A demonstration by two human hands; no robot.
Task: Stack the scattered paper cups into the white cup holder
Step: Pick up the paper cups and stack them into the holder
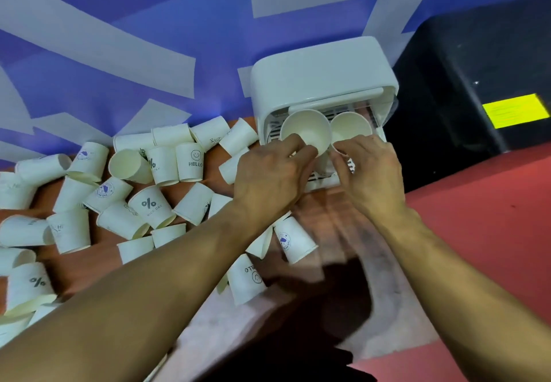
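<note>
Scattered cups (150,205) lie on the table (334,217) left of the cup holder (322,71); in its opening, left cup (307,128) beside right cup (350,128)

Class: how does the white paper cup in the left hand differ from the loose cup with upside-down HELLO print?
The left hand grips the held white paper cup at the white holder; the HELLO cup sits loose. The held cup shows its open mouth, the HELLO cup its printed wall. Both are white paper.

Loose paper cups (150,205): roughly thirty; some hidden, exact count unclear. Held cups (307,128): two. White cup holder (322,68): one. Hands, two: left hand (268,172), right hand (369,169). Black box (477,83): one. Yellow label (514,110): one.
</note>
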